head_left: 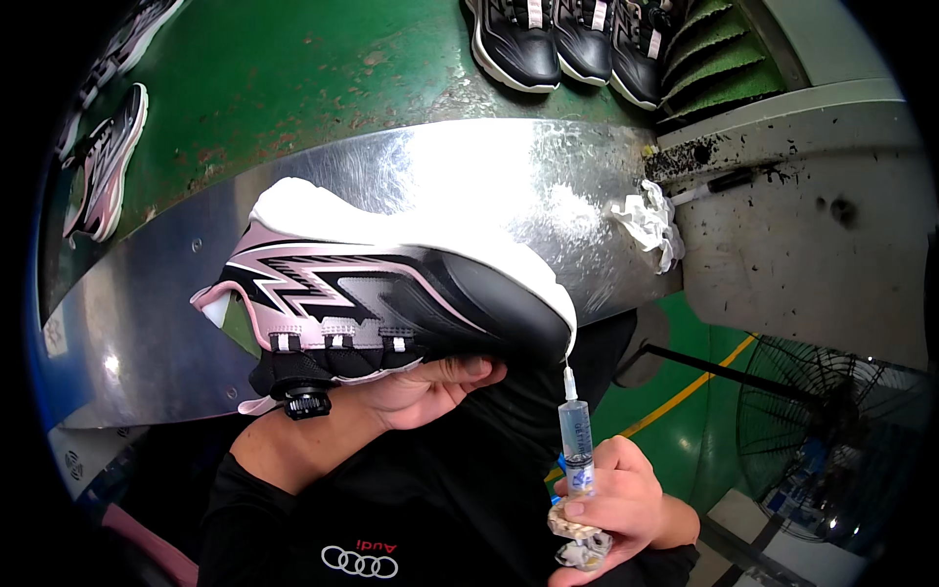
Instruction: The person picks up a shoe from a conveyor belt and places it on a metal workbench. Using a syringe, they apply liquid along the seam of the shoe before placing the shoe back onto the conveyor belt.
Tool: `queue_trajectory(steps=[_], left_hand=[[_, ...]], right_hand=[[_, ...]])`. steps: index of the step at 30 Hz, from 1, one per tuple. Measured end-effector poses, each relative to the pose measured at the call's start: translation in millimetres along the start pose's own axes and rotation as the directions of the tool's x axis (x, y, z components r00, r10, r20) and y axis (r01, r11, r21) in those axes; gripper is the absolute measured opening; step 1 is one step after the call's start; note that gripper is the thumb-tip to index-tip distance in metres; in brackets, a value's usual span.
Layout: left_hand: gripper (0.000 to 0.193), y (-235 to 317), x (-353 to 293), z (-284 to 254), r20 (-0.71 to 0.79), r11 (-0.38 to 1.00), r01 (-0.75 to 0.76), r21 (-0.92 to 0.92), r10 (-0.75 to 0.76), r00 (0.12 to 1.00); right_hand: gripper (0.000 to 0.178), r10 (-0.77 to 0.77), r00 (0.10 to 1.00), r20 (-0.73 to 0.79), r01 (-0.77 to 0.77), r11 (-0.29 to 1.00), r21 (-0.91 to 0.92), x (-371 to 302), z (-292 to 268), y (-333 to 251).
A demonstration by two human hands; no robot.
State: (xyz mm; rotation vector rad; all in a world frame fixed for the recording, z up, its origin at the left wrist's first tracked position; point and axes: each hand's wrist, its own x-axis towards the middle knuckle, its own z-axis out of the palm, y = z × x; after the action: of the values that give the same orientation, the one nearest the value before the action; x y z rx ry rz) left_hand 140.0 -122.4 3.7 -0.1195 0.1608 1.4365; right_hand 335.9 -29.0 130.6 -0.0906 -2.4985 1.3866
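Observation:
A black and pink sneaker (391, 289) with a thick white sole is turned on its side, sole toward the far side and toe to the right. My left hand (421, 391) grips it from the near side, fingers partly hidden behind the upper. A round black dial (307, 403) sits at the lacing side, near my left wrist. In my right hand (616, 499) is a clear syringe (575, 430), held upright with its tip touching or very close to the seam between toe and sole. Some wrapping covers the plunger end under my fingers.
A shiny metal plate (323, 176) curves along the green work surface (293, 78). Black sneakers (514, 44) stand at the far edge; a pink and black one (110, 166) lies left. Crumpled white tissue (650, 227) and a marker (714, 186) lie right. A fan (822, 421) stands lower right.

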Motion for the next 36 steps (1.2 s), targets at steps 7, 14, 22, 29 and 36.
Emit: queue_trajectory(steps=[7,14,22,29,36], left_hand=[[0.03,2.3,2.2,1.2,0.064,0.999,0.018,-0.033,-0.016,0.998],[0.031,5.4,1.4,14.6,0.021,1.0,0.028,-0.011,-0.028,0.999],[0.039,3.8,2.3,17.7,0.026,1.0,0.004,-0.013,-0.004,1.0],[0.039,4.4,2.1,21.0,0.024,1.0,0.005,-0.012,-0.005,1.0],[0.039,2.9,1.1,20.8,0.019,1.0,-0.016,0.002,0.016,1.0]], right_hand=[[0.049,-0.084,0.994,-0.065,0.063,0.96,-0.274,-1.3,17.2,9.6],[0.05,-0.163,0.982,-0.097,0.107,0.897,-0.429,-1.0,30.4,19.1],[0.039,-0.187,0.977,-0.106,0.114,0.869,-0.481,-2.6,35.6,25.1],[0.039,-0.207,0.976,-0.07,0.138,0.832,-0.538,-1.3,36.0,26.6],[0.039,-0.181,0.983,-0.024,0.137,0.818,-0.559,-3.3,35.6,26.2]])
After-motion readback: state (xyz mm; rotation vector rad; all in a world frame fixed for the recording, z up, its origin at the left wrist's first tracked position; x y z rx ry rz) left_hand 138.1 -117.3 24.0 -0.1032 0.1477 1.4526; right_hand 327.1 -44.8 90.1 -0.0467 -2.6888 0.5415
